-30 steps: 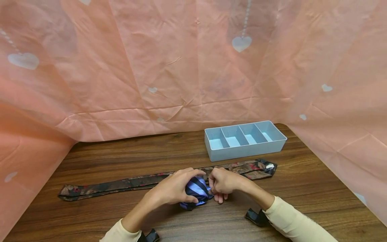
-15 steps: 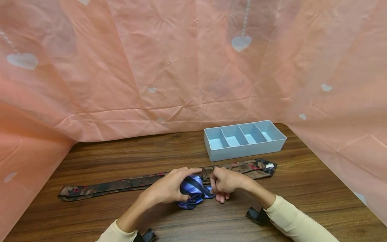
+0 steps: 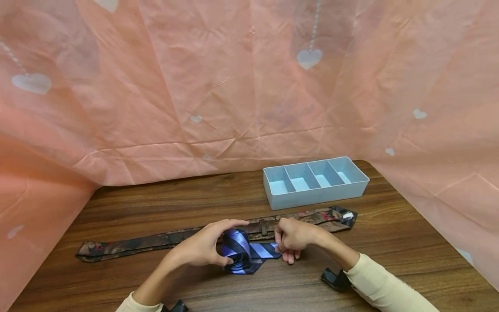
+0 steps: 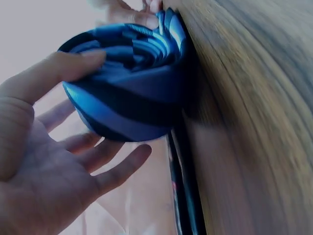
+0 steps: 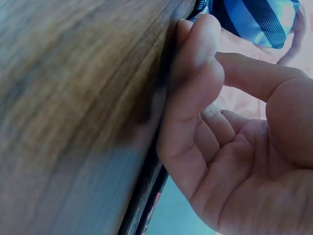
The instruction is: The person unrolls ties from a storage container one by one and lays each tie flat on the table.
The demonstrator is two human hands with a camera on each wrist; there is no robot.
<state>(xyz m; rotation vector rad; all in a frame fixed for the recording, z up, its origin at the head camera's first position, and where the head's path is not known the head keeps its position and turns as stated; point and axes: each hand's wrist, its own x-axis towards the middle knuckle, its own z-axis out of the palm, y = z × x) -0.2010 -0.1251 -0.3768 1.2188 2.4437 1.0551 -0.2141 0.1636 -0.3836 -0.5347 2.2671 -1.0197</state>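
Note:
A blue and black striped necktie (image 3: 235, 251) stands on its edge as a roll, with a flat length running from it to the right. My left hand (image 3: 202, 247) holds the roll from the left. In the left wrist view its thumb (image 4: 78, 66) lies over the top of the coil and the fingers curve behind and below it. My right hand (image 3: 291, 238) pinches the flat end of the necktie against the table. The tip under those fingers is hidden. Behind both hands a dark floral necktie (image 3: 163, 239) lies stretched out, back side up.
A pale blue box (image 3: 315, 196) with several compartments stands on the wooden table (image 3: 156, 195) behind the floral necktie, to the right. A peach curtain (image 3: 218, 86) with white hearts hangs around the back and sides. Black straps (image 3: 335, 279) circle the wrists.
My left hand has moved left with the striped roll, and a longer flat stretch of the necktie now shows between the hands. The right hand has stayed almost in place.

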